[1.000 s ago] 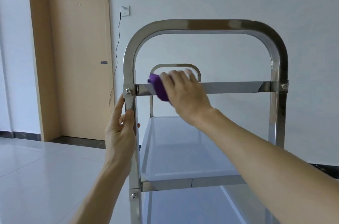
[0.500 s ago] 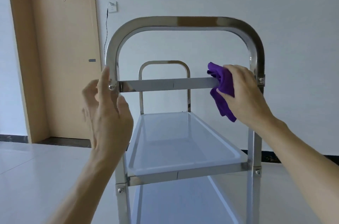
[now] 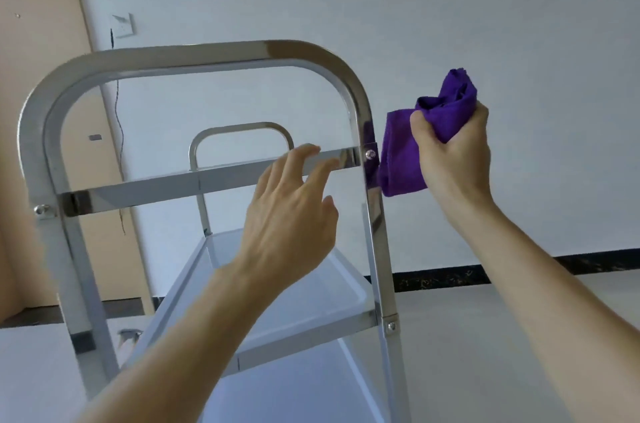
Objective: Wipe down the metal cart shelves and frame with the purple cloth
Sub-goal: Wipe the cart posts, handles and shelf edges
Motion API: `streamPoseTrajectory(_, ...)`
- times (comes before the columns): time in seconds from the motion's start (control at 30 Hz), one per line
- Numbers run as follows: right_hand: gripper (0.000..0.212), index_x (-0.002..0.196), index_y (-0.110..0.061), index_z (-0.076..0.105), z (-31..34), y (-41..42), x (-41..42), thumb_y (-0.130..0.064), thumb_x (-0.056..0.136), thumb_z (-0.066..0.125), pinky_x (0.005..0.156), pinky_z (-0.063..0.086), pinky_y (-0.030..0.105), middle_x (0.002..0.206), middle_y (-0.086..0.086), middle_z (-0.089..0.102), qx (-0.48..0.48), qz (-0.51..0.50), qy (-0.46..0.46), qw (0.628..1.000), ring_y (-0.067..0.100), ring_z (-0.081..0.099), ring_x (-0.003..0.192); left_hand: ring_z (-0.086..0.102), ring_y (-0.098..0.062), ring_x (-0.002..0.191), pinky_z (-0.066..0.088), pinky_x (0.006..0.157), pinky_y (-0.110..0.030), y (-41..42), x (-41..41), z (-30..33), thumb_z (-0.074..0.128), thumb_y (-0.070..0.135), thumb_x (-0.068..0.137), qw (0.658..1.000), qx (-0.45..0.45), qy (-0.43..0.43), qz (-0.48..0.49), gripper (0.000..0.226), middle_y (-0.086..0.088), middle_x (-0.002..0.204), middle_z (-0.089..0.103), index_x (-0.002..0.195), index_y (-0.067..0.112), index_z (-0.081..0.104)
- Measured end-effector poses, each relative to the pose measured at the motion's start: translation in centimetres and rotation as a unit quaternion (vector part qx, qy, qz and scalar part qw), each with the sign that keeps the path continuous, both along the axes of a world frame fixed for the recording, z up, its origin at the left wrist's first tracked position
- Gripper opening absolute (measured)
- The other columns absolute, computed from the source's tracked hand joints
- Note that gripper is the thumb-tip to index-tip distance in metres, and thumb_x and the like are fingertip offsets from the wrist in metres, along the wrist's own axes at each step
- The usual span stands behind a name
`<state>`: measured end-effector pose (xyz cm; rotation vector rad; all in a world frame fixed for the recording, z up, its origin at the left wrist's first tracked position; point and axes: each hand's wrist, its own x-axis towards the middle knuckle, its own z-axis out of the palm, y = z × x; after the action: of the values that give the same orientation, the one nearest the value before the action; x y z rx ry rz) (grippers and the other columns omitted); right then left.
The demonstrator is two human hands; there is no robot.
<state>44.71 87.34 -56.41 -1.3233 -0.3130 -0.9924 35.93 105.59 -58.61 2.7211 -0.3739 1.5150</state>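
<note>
The person's right hand (image 3: 453,149) is gripping the bunched purple cloth (image 3: 412,149), its hanging fold lying just beside the right upright of the stainless-steel cart (image 3: 375,235); I cannot tell if it is touching. The left hand (image 3: 291,214) is reaching with fingers spread and relaxed toward the cross rail (image 3: 173,185), holding nothing. With neither hand steadying the frame, a firm wipe on that post could be pushing the cart sideways, and the loose fold could be catching on the bolt (image 3: 370,154).

Probably home interior: wooden door (image 3: 38,111), wall socket (image 3: 123,25), tiled floor (image 3: 519,336), dark skirting (image 3: 519,268).
</note>
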Motion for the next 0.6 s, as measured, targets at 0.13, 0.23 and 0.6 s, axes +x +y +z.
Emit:
streamPoseTrajectory(0.13,0.059,0.136,-0.026,0.041,-1.8,3.3,1.3,-0.043,0.087,0.068,0.073,0.054,0.018,0.113,-0.01,0.062,-0.105,0.12,0.046,0.986,0.006,0.063,0.095,0.028,-0.03,0.144,0.02,0.119,-0.047,-0.8,2.8,2.8,0.037,0.013,0.085,0.994,0.065,0.024,0.089,0.063,-0.008,0.155,0.034,0.148,0.016,0.035)
streamPoseTrajectory(0.23,0.057,0.13,-0.018,0.044,-2.5,5.2,2.5,-0.043,0.086,0.069,0.084,0.053,0.035,0.116,0.001,0.06,-0.174,0.076,0.059,0.98,0.02,0.061,0.099,0.045,-0.033,0.128,0.028,0.114,-0.042,-0.5,4.3,2.2,0.037,0.004,0.079,0.989,0.09,0.043,0.105,0.066,-0.01,0.14,0.05,0.145,0.009,0.039)
streamPoseTrajectory(0.6,0.041,0.113,-0.045,0.046,-20.2,3.1,1.9,-0.03,0.083,0.071,0.072,0.048,0.008,0.101,-0.023,0.062,-0.237,0.17,0.128,0.948,0.0,0.063,0.093,0.047,-0.037,0.123,0.032,0.109,-0.044,-0.2,5.3,0.5,0.043,-0.014,0.076,0.997,0.045,-0.007,0.058,0.066,-0.013,0.135,0.056,0.139,0.002,0.049)
